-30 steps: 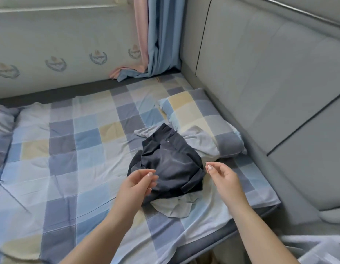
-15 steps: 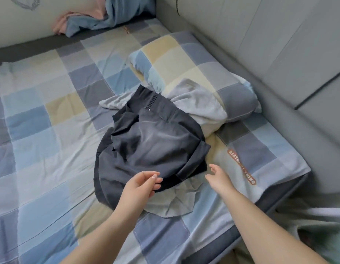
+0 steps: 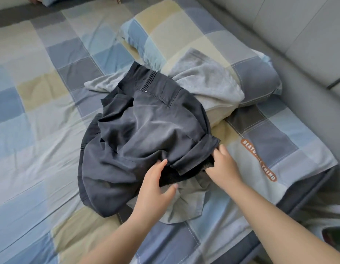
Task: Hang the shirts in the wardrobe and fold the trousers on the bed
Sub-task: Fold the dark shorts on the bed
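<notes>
Both forearms reach forward over the bed [image 3: 41, 130]. The left hand [image 3: 155, 185] pinches the near edge of the dark trousers [image 3: 142, 130], thumb beneath the cloth. The right hand [image 3: 222, 166] curls its grip round the rolled cuff. The trousers lie crumpled beside the pillow [image 3: 184, 35].

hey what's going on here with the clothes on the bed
A person is leaning over a bed with a checked sheet, working on a heap of clothes. Both hands are at the near edge of the dark trousers that lie crumpled on top: the left hand has its thumb and fingers round the fabric, and the right hand grips by the rolled cuff. Light grey garments lie under the trousers, partly on the pillow. Nothing is folded yet.
</notes>
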